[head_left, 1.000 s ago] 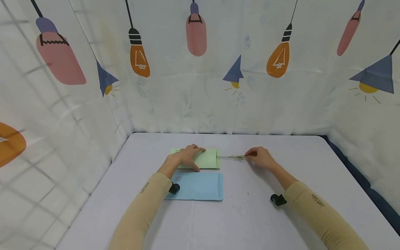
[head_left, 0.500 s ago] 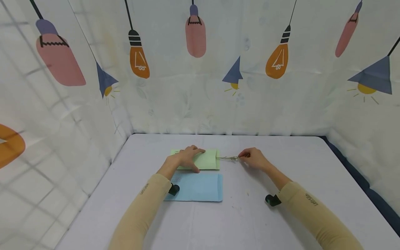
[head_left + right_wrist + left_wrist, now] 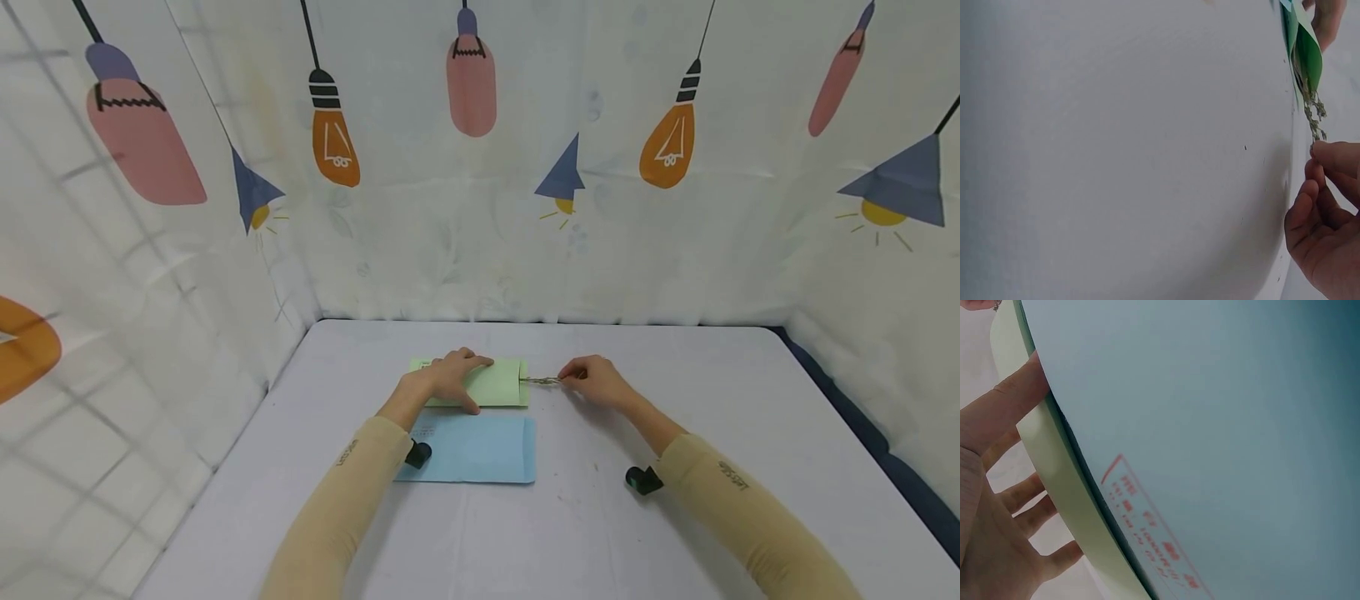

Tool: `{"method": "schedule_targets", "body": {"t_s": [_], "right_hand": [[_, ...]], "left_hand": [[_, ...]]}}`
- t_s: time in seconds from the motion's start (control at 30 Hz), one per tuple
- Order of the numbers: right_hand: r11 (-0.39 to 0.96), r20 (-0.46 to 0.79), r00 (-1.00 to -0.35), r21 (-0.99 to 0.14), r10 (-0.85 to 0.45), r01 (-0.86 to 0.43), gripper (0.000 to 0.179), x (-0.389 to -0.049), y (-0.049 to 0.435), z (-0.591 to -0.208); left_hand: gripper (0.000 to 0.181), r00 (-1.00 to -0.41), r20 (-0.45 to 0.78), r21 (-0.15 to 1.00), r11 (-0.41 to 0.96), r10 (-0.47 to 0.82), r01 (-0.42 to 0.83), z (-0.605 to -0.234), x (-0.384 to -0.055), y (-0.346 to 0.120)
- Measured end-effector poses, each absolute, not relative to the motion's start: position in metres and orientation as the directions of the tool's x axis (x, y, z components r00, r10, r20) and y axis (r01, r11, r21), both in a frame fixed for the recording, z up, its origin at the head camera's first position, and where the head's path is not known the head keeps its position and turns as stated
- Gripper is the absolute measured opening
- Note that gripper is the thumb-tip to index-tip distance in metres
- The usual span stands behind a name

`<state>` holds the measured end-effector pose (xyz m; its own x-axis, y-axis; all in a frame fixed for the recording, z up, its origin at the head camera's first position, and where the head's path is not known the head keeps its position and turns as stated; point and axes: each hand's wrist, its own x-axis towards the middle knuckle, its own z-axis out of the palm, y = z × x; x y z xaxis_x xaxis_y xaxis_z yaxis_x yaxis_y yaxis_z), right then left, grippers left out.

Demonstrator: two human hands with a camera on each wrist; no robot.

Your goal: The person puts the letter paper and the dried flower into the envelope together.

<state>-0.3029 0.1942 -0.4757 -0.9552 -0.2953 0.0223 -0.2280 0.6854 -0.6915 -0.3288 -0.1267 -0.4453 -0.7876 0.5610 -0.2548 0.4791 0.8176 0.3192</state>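
Observation:
A light green envelope (image 3: pixel 498 382) lies on the table, with my left hand (image 3: pixel 448 377) spread across it. Its fingers look fairly straight, and the thumb (image 3: pixel 1010 394) reaches the envelope's near edge in the left wrist view. My right hand (image 3: pixel 597 383) pinches the end of a thin dried flower sprig (image 3: pixel 542 381) between thumb and fingertips. The sprig's other end goes into the envelope's right-hand mouth and is hidden inside. In the right wrist view that mouth (image 3: pixel 1311 59) gapes, and small buds (image 3: pixel 1315 119) show between it and my fingertips.
A larger blue envelope (image 3: pixel 472 450) lies just nearer than the green one, with red print on it in the left wrist view. Small dark crumbs dot the white table (image 3: pixel 637 533). A lamp-patterned cloth (image 3: pixel 480 250) surrounds the table's back and sides.
My right hand has moved left toward the green envelope, sliding the sprig deeper into its mouth; less of the sprig shows. The left hand and both envelopes have stayed put.

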Motion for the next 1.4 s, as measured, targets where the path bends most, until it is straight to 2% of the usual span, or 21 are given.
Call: {"method": "schedule_targets", "body": {"t_s": [1.03, 1.4], "right_hand": [[0.638, 0.004, -0.944, -0.736, -0.329, -0.226, 0.012, -0.306, 0.154, -0.479], [0.608, -0.103, -0.964, -0.791, -0.244, -0.070, 0.018, -0.301, 0.166, -0.483]], "left_hand": [[0.093, -0.795, -0.271, 0.299, 0.833, 0.542, 0.466, -0.446, -0.332, -0.124], [0.094, -0.788, -0.275, 0.304, 0.827, 0.551, 0.473, -0.447, -0.332, -0.124]]}}
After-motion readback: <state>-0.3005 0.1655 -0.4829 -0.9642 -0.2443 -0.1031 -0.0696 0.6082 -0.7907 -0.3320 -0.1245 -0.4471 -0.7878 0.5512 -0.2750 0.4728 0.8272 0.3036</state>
